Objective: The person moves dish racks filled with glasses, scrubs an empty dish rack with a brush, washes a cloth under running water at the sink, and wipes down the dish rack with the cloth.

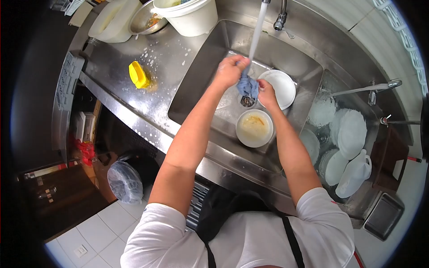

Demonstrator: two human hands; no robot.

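A blue-grey cloth is stretched between my two hands over the steel sink. My left hand is closed on its upper end, right beside the stream of running water. Lower and to the right, my right hand pinches the cloth's other side. Behind that hand a white plate rests on the sink floor. Nearer to me sits a small white bowl with yellowish residue inside. The drain shows just under the cloth.
A yellow container stands on the wet counter at left. Behind it are a white bucket, a metal bowl and a pale tub. The right basin holds stacked white plates and a white jug under a second tap.
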